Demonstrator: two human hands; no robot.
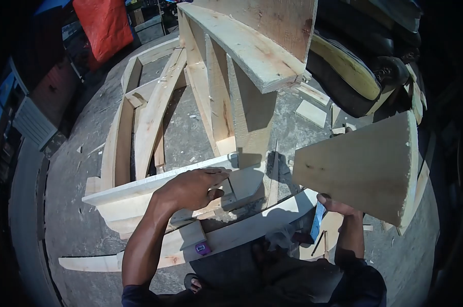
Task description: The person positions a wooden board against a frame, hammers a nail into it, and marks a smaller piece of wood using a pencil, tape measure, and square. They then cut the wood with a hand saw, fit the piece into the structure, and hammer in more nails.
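My left hand (193, 188) lies on the pale wooden frame (134, 190), its fingers stretched along the plank edge and the thumb apart. In my right hand (340, 205) is a tapered wooden board (362, 166), wide at its right end. The thumb shows below its lower edge, and fingertips show at its upper edge; the board hides the rest. Just under this hand is a blue strip-like object (318, 220). Beside my left forearm, a purple tape measure (203, 248) rests on a long curved plank (231, 240).
Upright boards (218, 92) rise from the frame, topped by a thick overhanging plank (246, 48). Wood offcuts (311, 113) lie on the concrete ground (185, 130). Dark padded pieces (344, 66) are piled at the upper right. A red tarp (102, 30) hangs at the upper left.
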